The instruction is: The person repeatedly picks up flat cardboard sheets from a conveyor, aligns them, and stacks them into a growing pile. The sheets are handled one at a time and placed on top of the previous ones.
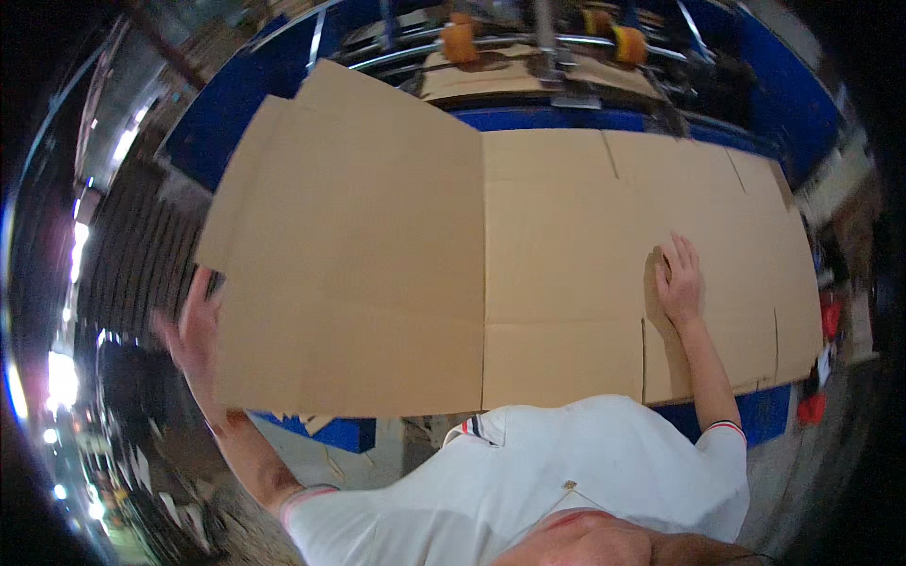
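A large brown cardboard sheet (566,236) spreads before me, creased down its middle. Its left panel (359,255) appears raised, while the right panel, with several cut slots, lies flatter. At the outer left edge is my left hand (195,330), slightly blurred, its fingers apart; part of it is hidden by the panel. Whether it touches the edge I cannot tell. My right hand (681,283) rests on the right panel with fingers stretched forward, gripping nothing.
Beyond the cardboard stands a blue machine frame (557,120) with metal bars and orange rollers (460,42). More cardboard (486,75) lies under the rollers. A blue support (349,434) shows below the sheet. Dark stacked material (142,245) is at left, red parts (812,407) at right.
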A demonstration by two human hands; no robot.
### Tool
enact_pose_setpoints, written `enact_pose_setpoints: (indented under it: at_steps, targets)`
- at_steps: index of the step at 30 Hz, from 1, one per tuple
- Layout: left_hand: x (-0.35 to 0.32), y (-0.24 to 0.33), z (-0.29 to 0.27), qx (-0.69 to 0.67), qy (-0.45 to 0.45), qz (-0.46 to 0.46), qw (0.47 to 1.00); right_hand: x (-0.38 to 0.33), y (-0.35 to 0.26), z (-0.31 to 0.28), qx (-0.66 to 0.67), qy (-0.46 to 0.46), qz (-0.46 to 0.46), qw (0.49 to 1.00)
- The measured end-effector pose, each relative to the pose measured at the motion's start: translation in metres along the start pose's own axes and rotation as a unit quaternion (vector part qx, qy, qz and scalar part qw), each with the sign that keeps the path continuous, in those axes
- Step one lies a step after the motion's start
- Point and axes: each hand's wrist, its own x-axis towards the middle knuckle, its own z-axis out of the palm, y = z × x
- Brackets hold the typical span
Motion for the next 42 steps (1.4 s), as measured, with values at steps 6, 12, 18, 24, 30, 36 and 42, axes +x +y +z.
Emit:
enact_pose_setpoints:
  at_steps: [6, 12, 18, 24, 30, 36, 42]
  targets:
    - [-0.106, -0.05, 0.055, 0.51, -0.134, 0.008, 0.85, -0.115, 0.037, -0.067, -0.092, 0.046, 0.313, 0.944]
    - [-0.08, -0.095, 0.033, 0.38, 0.07, -0.114, 0.915, -0.296, 0.214, -0.131, 0.275, 0.447, 0.632, 0.571]
    - [-0.023, -0.079, 0.026, 0.381, 0.093, -0.02, 0.92, -0.298, 0.178, -0.117, 0.54, 0.473, 0.566, 0.406]
    - [-0.014, -0.141, 0.026, 0.393, 0.096, -0.008, 0.914, -0.186, 0.041, -0.144, 0.355, 0.488, 0.479, 0.637]
    - [-0.018, -0.177, 0.061, 0.346, 0.049, 0.027, 0.936, -0.101, -0.009, -0.115, 0.011, 0.264, 0.161, 0.951]
    - [-0.031, -0.215, 0.131, 0.424, -0.166, 0.21, 0.865, -0.05, -0.023, -0.103, 0.159, 0.24, -0.009, 0.958]
    - [-0.05, -0.253, 0.153, 0.637, -0.434, 0.182, 0.611, -0.065, -0.055, -0.049, -0.029, -0.015, -0.208, 0.978]
